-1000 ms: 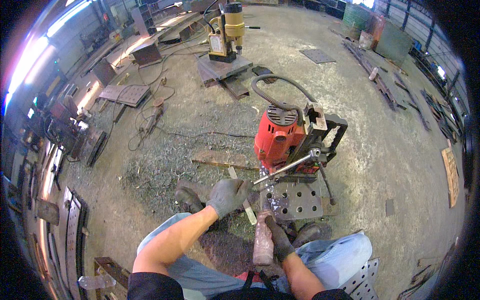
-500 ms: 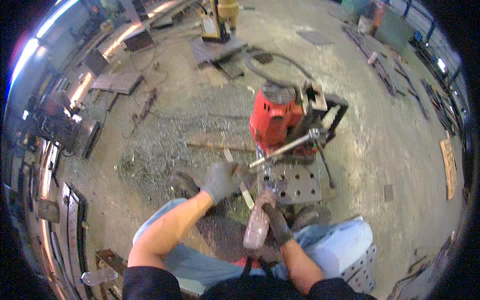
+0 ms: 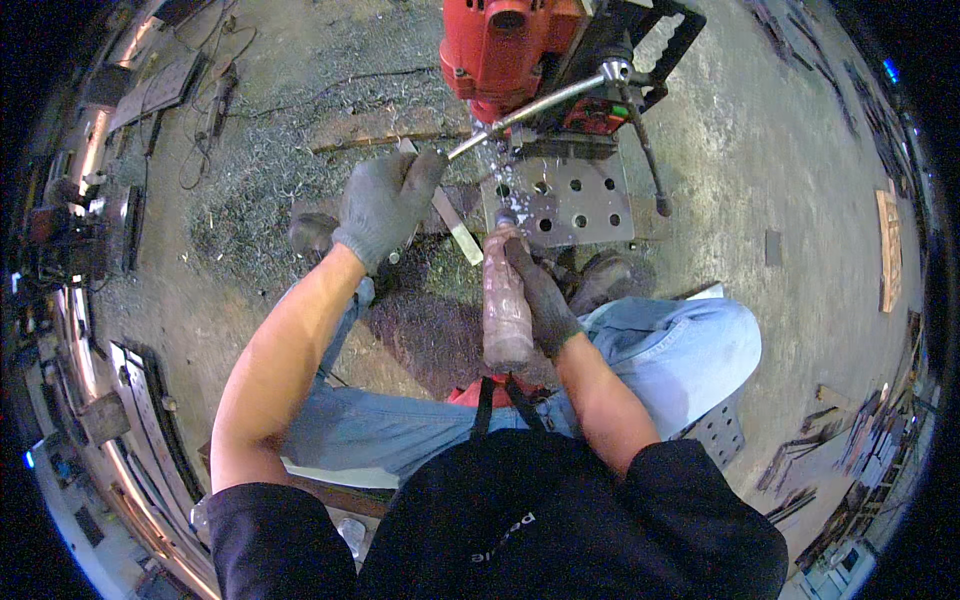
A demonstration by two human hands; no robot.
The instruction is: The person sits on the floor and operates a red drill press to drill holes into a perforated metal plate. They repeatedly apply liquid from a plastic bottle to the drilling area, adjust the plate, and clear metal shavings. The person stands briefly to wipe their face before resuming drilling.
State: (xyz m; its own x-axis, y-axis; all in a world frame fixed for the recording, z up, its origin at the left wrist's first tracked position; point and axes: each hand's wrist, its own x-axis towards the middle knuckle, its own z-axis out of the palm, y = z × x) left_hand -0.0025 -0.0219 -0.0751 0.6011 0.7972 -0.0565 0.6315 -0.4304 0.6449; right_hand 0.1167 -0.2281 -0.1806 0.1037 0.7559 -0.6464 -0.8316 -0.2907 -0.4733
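Observation:
A red magnetic drill [image 3: 500, 60] stands on a steel plate [image 3: 592, 230] with rows of round holes. My gloved left hand [image 3: 388, 200] is closed around the end of the drill's long feed handle [image 3: 545, 108]. In my gloved right hand [image 3: 540, 295] is a cloudy plastic bottle [image 3: 507, 325], tilted with its neck toward the drill. White liquid lies in splashes on the plate between the bottle's neck and the drill. The drill's cutting tip is hard to make out under the red body.
Metal shavings [image 3: 240, 190] cover the floor at the left. A pale flat bar [image 3: 457, 230] lies between my hands, and a rusty strip [image 3: 370, 128] beyond it. Another holed plate [image 3: 718, 430] lies by my right knee. A wooden board [image 3: 888, 250] is at far right.
My view has tipped down, so the drill and both hands appear higher in the picture. My left hand stays on the feed handle and my right on the bottle.

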